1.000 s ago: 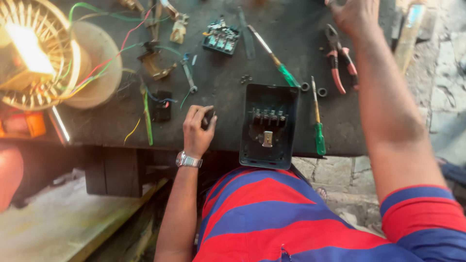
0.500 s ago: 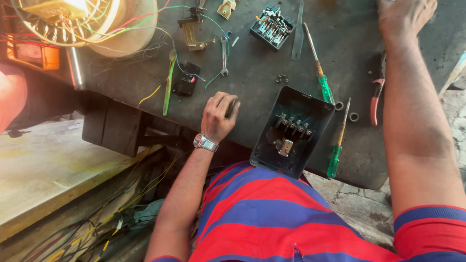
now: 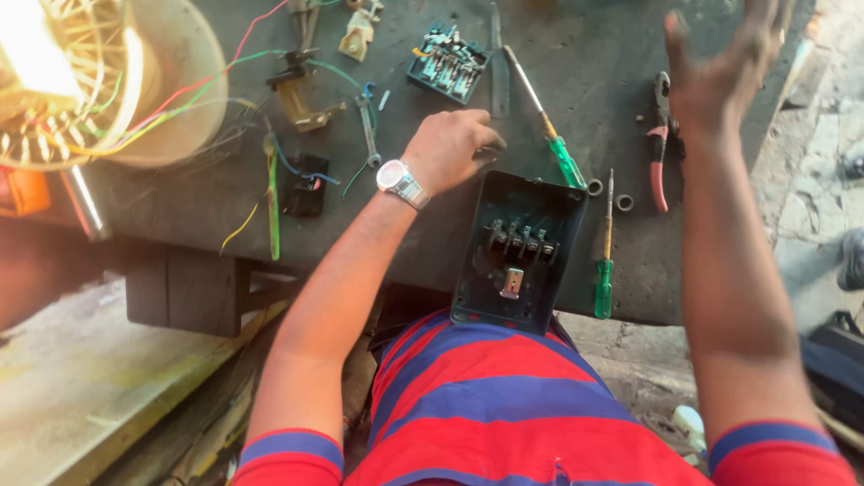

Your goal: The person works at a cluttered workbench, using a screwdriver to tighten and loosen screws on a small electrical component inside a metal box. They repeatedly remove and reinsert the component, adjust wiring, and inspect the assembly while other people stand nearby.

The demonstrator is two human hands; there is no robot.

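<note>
Person sits at a dark workbench (image 3: 225, 207), striped red/blue shirt (image 3: 504, 405) near the bottom edge. Left hand (image 3: 447, 148), w/ a silver wristwatch (image 3: 399, 183), rests knuckles-up on the bench just beyond the far-left corner of the black switch box (image 3: 520, 252). Fingers are curled under, pressed together; something small & dark shows at the fingertips but can't tell what it is or if it's actually pinched.

Switch box lies open-face up at the near edge of the bench, right in front of the torso, row of terminals inside + a small metal tab below them.

Right hand (image 3: 724, 63) is up in the air at the far right, blurred, fingers loosely spread, holding nothing, hovering above the red-handled pliers (image 3: 660, 144).

Green-handled screwdriver (image 3: 547, 121) lies diagonally, its handle touching the box's far-right corner. A 2nd green screwdriver (image 3: 605, 252) lies just right of the box, shaft pointing far. Two small rings (image 3: 609, 195) sit between them.

Far centre: a teal terminal block (image 3: 447, 63). Left of the left hand: small spanner (image 3: 367, 130), brass fitting (image 3: 301, 99), black component w/ wires (image 3: 306, 184). Far left: fan motor winding (image 3: 81, 81), brightly lit, coloured wires trailing off it.
</note>
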